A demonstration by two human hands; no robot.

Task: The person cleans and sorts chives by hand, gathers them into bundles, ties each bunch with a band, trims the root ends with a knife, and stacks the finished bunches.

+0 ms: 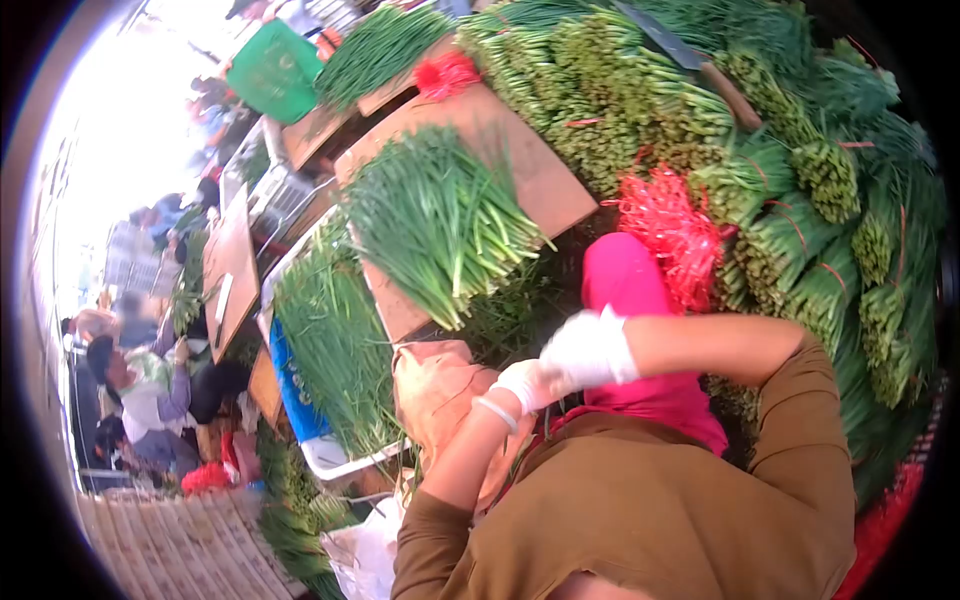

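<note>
My left hand point(526, 385) and my right hand point(583, 350), both in white gloves, meet in front of my lap. Their fingers are closed and pressed against each other, so what they hold, if anything, is hidden. A white band circles my left wrist. Just beyond the hands, a loose pile of green onions point(440, 220) lies on a wooden board point(535, 165), pale stems pointing towards me. Right of the board is a bunch of red plastic ties point(668, 235), beside my knee in pink trousers point(625, 275).
Bundled greens point(600, 90) are stacked at the back and right, with a wooden-handled knife point(690, 55) on top. At left stands a white-rimmed tub point(330, 465) of long greens. Farther off are a green crate point(275, 68) and a seated person point(160, 390) at another board.
</note>
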